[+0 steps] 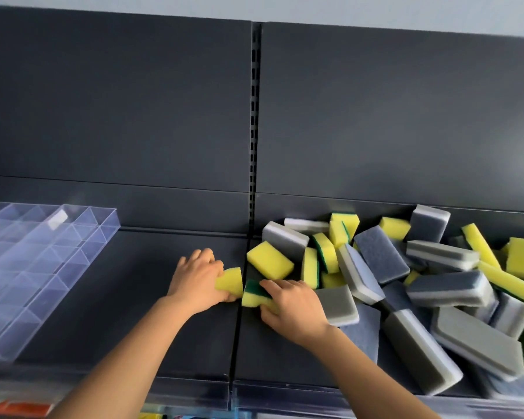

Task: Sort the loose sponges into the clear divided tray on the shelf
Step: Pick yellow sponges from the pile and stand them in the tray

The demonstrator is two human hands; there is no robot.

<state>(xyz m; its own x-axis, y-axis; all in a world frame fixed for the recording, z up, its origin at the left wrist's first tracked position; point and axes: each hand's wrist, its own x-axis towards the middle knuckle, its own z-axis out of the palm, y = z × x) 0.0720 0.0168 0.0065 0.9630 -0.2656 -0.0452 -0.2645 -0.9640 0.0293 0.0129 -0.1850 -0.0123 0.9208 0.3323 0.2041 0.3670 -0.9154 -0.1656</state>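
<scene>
left hand (198, 278): curled round a yellow sponge (231, 282), fingers over the top and thumb underneath, so a proper grip. It's low over the shelf, just left of the seam (237, 331) between the two shelf boards.
right hand (295, 308): pinching a green-topped sponge (254, 295), with the fingers laid across the green scrubby side and the thumb on the near yellow edge. The sponge is down at the shelf, tilted a bit, right at the seam.
the two held sponges: pretty much side by side. Can't tell if they actually touch.
sponge pile (421, 282): big messy heap on the right half of the shelf. Yellow/green ones are mixed in with grey/white ones, lying every which way, and a few lean on the back panel.
loose yellow sponge (270, 264): at the left edge of the heap, just beyond the right hand, propped against a grey one.
clear divided tray (99, 226): far left of the shelf, well apart from the heap. It lies flat, has loads of little compartments, and part of it runs out of frame.
shelf (118, 322): dark grey, with both forearms reaching in over its front edge.
back panel (118, 101): same dark grey, with a slotted upright (255, 116) running down the middle.
clear front strip (194, 394): runs along the shelf's front edge. There's colourful stuff under it, too blurry to call.
</scene>
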